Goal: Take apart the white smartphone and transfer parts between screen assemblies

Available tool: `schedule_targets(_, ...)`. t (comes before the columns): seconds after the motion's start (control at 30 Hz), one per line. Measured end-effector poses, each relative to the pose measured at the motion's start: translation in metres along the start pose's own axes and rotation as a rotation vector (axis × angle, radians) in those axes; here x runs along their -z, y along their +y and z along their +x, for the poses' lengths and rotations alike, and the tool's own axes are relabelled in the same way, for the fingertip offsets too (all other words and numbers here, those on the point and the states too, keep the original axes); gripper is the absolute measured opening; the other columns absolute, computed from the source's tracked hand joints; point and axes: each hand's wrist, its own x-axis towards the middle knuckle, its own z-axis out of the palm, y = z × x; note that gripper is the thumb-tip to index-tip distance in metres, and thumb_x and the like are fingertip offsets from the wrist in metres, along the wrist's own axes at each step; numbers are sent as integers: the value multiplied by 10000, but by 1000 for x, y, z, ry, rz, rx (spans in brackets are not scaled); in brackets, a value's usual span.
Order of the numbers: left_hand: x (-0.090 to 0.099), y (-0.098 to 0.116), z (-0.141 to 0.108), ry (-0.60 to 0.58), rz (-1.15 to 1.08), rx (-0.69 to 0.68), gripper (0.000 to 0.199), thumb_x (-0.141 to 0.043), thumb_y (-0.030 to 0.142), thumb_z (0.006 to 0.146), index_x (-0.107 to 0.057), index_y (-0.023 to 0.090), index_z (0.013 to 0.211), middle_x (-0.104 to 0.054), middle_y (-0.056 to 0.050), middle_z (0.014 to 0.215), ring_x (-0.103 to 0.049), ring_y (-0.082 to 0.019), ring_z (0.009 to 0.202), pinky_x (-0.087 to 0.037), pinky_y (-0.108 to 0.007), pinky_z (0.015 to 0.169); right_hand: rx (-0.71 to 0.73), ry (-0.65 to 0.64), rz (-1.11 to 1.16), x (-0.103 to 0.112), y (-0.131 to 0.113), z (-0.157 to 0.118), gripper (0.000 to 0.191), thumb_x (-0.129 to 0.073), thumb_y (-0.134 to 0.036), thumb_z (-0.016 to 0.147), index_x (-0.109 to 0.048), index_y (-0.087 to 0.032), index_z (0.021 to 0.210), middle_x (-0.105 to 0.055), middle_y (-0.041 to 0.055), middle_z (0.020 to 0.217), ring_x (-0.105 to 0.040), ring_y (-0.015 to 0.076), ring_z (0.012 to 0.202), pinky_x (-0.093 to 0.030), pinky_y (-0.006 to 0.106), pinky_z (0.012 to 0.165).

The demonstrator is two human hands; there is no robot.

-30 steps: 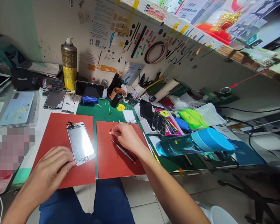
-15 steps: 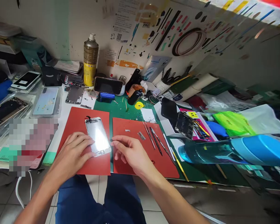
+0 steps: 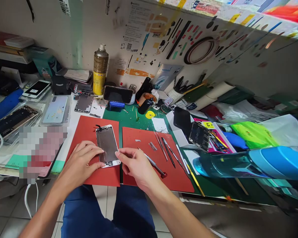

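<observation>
A white-framed phone screen assembly (image 3: pixel 107 143) lies over the left red mat (image 3: pixel 85 127), its dark metal back facing up and a short black flex cable at its top end. My left hand (image 3: pixel 79 161) holds its lower left side, fingertips on the long edge and thumb at the bottom corner. Opposite it, my right hand (image 3: pixel 136 165) pinches the lower right edge between thumb and forefinger. Whatever lies under those right fingertips is hidden. Just beyond the right hand, a screwdriver (image 3: pixel 152 162) rests on the right red mat (image 3: pixel 131 132).
Tweezers (image 3: pixel 161 145) and pen-like tools lie on the right mat. A blue water bottle (image 3: pixel 223 163) lies at the right. Several phones, including a light blue one (image 3: pixel 55 109), occupy the left side. A spray can (image 3: pixel 100 71) stands at the back by a propped phone (image 3: pixel 118 94).
My right thumb and forefinger have come in from beside the screen assembly onto its right edge. The bright glare on its back is gone. The view has shifted slightly.
</observation>
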Motion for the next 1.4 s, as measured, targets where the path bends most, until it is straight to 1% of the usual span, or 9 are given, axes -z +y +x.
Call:
schedule_targets(0.1,3,1,-2,58,-83,28,296,-747,367,964,-718,288,1248,-741,-55,1277,-580,-287,1272,-486,-498,1072,34,-39,56,-2,3,0,415,-760,-594,806,-661,-194,756,-446,-65,564,-403,91,462,-240,258,504)
schedule_targets(0.17,5,4,-2,189,-212,116,316,-706,401,989,-716,300,1288,-674,-68,1426,-571,-282,1344,-475,-492,1126,34,-79,151,-3,4,-2,426,-791,-599,787,-678,-188,778,-479,-51,608,-408,91,496,-242,252,514)
schedule_targets(0.27,3,15,5,469,-606,389,439,-639,467,1020,-625,303,1427,-570,-90,1563,-571,-274,1393,-478,-475,1160,52,-152,312,-5,4,-7,409,-823,-574,788,-698,-184,787,-496,-39,603,-381,102,545,-254,252,524)
schedule_targets(0.33,-1,27,15,567,-975,527,497,-562,549,1038,-596,282,1456,-575,-96,1565,-566,-278,1414,-480,-462,1168,92,-165,370,-8,5,-8,384,-818,-558,818,-710,-189,800,-494,-40,576,-368,111,557,-275,257,527)
schedule_targets(0.43,-9,46,31,398,-1490,598,594,-451,643,1043,-648,217,1407,-642,-126,1490,-587,-338,1398,-517,-500,1132,137,-171,364,-15,9,-8,361,-762,-553,890,-745,-192,904,-516,-38,562,-387,119,543,-332,262,532)
schedule_targets(0.5,-13,55,38,321,-1658,645,566,-472,602,1043,-683,187,1365,-691,-139,1418,-645,-364,1324,-555,-524,1082,185,-106,282,-18,14,-8,356,-709,-543,942,-755,-193,988,-575,-19,597,-463,134,549,-401,271,551)
schedule_targets(0.63,-20,58,40,397,-1739,688,488,-508,501,1047,-728,133,1279,-697,-160,1401,-700,-347,1233,-570,-507,1069,511,158,-47,-21,28,-16,204,-658,-403,1008,-750,-221,1008,-722,67,890,-669,196,753,-538,308,664)
schedule_targets(0.8,-27,54,33,419,-1753,676,435,-533,483,1057,-701,193,1333,-674,-129,1444,-686,-299,1258,-533,-482,1123,888,75,-216,-29,39,-23,208,-574,-122,1033,-753,-225,1060,-707,73,975,-696,172,816,-575,294,722)
schedule_targets(1.4,-29,54,29,435,-1835,645,439,-538,421,1074,-598,220,1460,-706,-137,1364,-703,-289,1199,-493,-484,1127,1040,72,-261,-32,50,-13,282,-581,17,988,-753,-169,1114,-628,69,983,-624,126,764,-541,256,683)
